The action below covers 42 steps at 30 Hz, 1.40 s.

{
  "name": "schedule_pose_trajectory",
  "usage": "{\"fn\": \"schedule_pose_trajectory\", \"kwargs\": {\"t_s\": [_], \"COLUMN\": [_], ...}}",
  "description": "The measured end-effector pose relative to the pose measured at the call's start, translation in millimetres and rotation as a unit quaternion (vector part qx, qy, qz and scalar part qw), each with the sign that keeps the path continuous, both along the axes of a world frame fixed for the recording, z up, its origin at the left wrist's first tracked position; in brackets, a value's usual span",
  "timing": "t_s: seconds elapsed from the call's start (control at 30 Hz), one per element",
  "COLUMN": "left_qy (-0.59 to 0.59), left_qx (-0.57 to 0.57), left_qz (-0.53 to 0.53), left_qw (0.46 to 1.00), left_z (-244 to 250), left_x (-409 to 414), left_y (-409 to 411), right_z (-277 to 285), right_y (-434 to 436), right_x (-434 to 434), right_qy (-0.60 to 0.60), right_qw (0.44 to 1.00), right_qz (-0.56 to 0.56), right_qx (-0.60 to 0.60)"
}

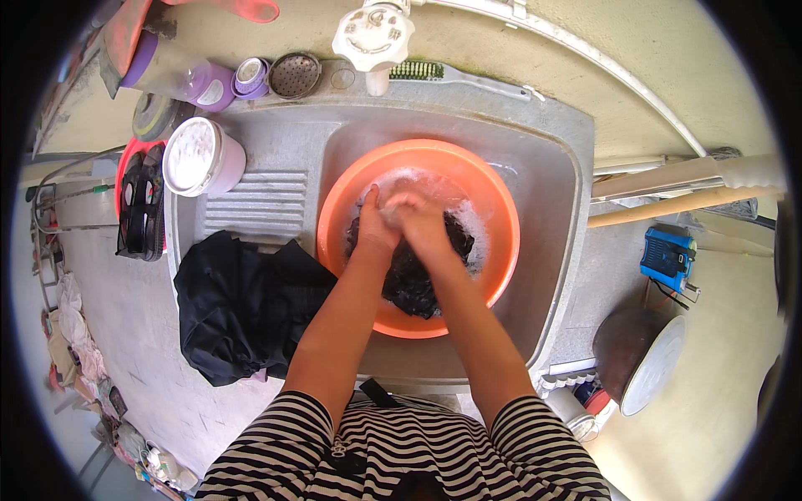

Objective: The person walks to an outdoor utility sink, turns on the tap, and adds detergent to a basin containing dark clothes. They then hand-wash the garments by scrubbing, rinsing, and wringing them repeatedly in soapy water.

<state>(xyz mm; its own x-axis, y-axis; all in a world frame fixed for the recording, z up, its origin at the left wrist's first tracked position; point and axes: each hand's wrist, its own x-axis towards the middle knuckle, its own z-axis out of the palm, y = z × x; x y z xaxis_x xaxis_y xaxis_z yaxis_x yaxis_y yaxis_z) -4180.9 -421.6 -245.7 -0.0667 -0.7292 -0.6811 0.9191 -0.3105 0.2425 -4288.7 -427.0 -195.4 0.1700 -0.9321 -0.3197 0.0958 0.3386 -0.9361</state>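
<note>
An orange plastic basin (497,188) stands in the grey laundry sink (551,263). In it a dark wet cloth (410,282) lies in sudsy water. My left hand (377,222) and my right hand (416,216) are close together over the basin's middle, above the cloth. The right hand is blurred, and a pale blurred patch shows between the two hands; whether they grip anything cannot be made out. A black garment (244,307) is heaped at the sink's left front, beside the ribbed washboard (255,200).
A lidded white bucket (203,156) sits left of the basin. Along the back ledge are a green-bristled brush (438,72), a round metal strainer (294,75) and purple containers (213,87). A white tap (374,41) juts over the rear edge. Dark sandals (143,200) lie at the far left.
</note>
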Motion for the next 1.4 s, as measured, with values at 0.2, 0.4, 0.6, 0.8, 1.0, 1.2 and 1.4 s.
{"fn": "schedule_pose_trajectory", "kwargs": {"t_s": [0.2,0.4,0.6,0.8,1.0,1.2,1.4], "left_qy": [0.041,0.050,-0.093,-0.078,-0.143,-0.105,-0.110], "left_qx": [-0.132,-0.016,0.026,0.010,0.038,0.085,-0.048], "left_qz": [-0.024,-0.091,-0.098,-0.164,-0.183,-0.198,-0.162], "left_qw": [0.990,0.995,0.990,0.983,0.972,0.971,0.980], "left_z": [-7,93,85,112,130,139,86], "left_x": [5,-59,-42,-65,-80,-51,-49], "left_y": [2,30,29,31,42,13,40], "right_z": [97,6,-26,-19,-9,-33,27], "right_y": [60,-4,62,25,10,42,28], "right_x": [29,-25,11,-15,-33,5,-18], "right_qy": [0.172,0.320,0.251,0.108,0.135,0.179,-0.013], "right_qw": [0.933,0.911,0.937,0.984,0.976,0.982,0.990], "right_qz": [-0.033,-0.163,-0.020,-0.105,-0.161,-0.053,-0.123], "right_qx": [-0.314,-0.204,-0.241,-0.093,0.061,-0.036,0.068]}}
